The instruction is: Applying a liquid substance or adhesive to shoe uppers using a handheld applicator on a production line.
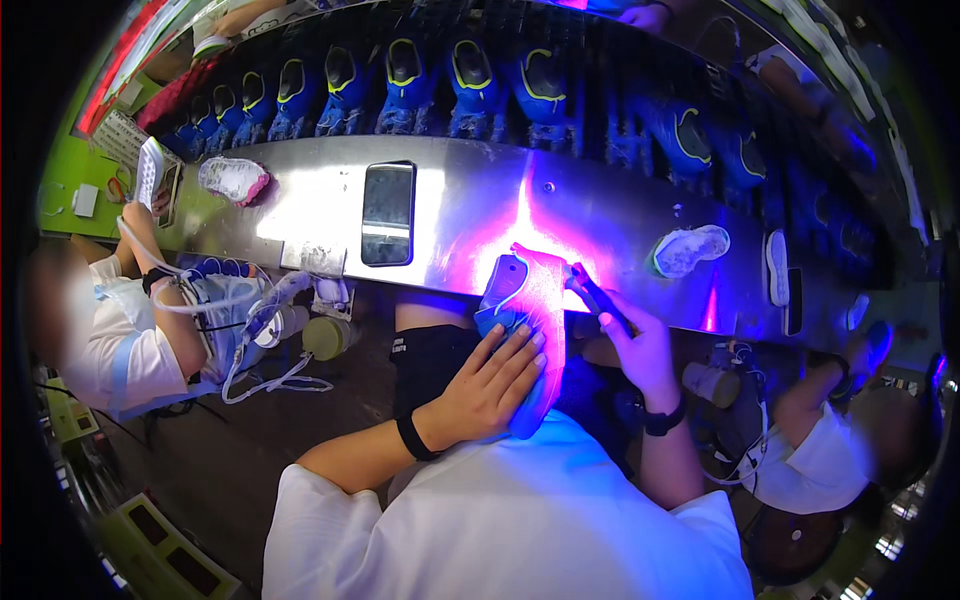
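A blue shoe lies on its side in front of me, lit pink and violet. My left hand presses across its lower side and holds it, fingers close together. In my right hand is a slim dark handheld tool, its tip near the shoe's edge and the thumb along its side. Glare hides what the tip touches, and I cannot tell the tool's kind.
A metal bench bears a phone, a pink-edged white shoe piece, another white shoe piece and an upright sole. Behind runs a rack of blue shoes. Co-workers sit left and right; tubing hangs left.
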### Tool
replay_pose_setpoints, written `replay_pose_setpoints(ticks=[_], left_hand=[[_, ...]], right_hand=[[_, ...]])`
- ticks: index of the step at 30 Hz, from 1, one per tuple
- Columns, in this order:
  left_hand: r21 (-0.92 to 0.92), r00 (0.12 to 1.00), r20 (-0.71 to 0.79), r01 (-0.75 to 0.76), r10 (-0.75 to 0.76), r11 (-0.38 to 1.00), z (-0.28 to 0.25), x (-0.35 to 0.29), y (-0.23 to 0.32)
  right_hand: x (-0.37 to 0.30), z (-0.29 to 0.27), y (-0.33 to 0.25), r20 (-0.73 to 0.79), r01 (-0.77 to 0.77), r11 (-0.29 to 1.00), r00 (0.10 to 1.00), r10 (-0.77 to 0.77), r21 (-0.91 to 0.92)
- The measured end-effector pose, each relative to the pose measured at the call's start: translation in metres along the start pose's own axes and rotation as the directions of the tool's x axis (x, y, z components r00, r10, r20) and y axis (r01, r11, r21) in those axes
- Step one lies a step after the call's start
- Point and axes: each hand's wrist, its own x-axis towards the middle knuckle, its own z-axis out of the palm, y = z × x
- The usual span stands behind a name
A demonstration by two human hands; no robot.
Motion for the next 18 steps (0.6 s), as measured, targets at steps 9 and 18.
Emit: replay_pose_setpoints(ticks=[9, 18], left_hand=[[-0.015, 0.998, 0.016, -0.068, 0.068, 0.998, -0.004, -0.004, -0.014], [-0.030, 0.994, 0.025, -0.102, 0.102, 0.994, -0.006, -0.001, -0.014]], right_hand=[[-0.040, 0.018, -0.001, 0.109, -0.129, 0.952, 0.989, 0.102, 0.279], [-0.099, -0.002, -0.016, 0.204, -0.101, 0.972, 0.977, 0.058, 0.210]])
